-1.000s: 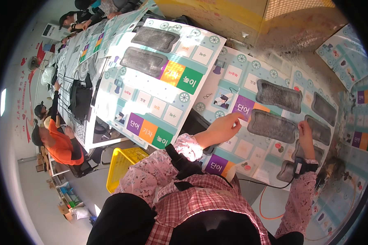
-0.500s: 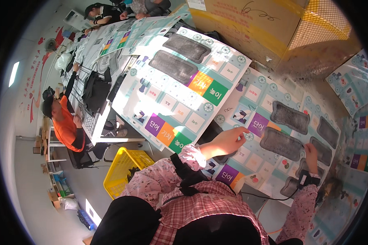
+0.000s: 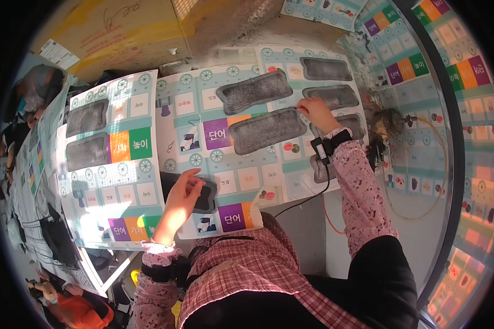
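Note:
My right hand [image 3: 318, 115] is closed in a pinch at the upper right corner of a long dark grey pad [image 3: 267, 131] with flared ends. That pad lies flat on the printed sheet [image 3: 230, 151]. Just above it is another long grey pad [image 3: 255, 91]. To the left, my left hand [image 3: 182, 198] hovers with loosely bent fingers, thumb and fingers apart, nothing visible in them. A darker pad [image 3: 207, 198] lies beside it, partly hidden by the hand.
Several more grey pads [image 3: 326, 69] lie at the table's right side. Two others [image 3: 86, 118] rest on the sunlit left sheet [image 3: 104, 181]. A large cardboard box [image 3: 126, 33] stands behind. A dark metal frame [image 3: 447, 109] rises at right. A person in orange [image 3: 82, 311] is at lower left.
The view has swung right, so the table shows more squarely. My left hand has drawn toward the darker pad near the front edge. My right hand stays at the long pad's corner.

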A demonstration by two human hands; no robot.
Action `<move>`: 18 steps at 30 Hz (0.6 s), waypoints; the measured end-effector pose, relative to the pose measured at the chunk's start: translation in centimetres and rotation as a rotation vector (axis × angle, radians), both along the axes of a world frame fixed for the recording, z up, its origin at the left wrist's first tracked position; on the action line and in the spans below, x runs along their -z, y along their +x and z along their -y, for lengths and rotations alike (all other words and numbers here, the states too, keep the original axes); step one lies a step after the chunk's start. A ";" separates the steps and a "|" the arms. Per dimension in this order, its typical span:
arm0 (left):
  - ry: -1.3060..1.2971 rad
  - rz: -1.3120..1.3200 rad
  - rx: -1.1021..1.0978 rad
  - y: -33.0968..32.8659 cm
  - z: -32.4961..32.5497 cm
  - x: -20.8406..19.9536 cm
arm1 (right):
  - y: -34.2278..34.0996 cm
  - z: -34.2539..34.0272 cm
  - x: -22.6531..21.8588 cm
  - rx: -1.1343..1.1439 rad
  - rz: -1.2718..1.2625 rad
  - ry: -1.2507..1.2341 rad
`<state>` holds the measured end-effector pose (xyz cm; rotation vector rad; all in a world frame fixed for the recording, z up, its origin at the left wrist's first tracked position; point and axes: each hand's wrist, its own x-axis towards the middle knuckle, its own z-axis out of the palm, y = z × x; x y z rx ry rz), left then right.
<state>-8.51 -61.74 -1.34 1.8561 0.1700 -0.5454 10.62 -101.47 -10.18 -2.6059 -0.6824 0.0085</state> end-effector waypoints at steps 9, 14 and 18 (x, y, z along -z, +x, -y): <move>0.042 0.013 0.042 1.5 1.8 -0.1 | -0.2 0.3 -0.3 -0.050 0.057 -0.012; 0.067 0.024 0.052 2.6 2.0 -0.6 | 0.7 0.3 0.5 0.066 -0.200 0.147; 0.152 0.104 0.053 2.1 1.1 0.5 | 0.3 -0.3 1.4 0.124 -0.324 0.395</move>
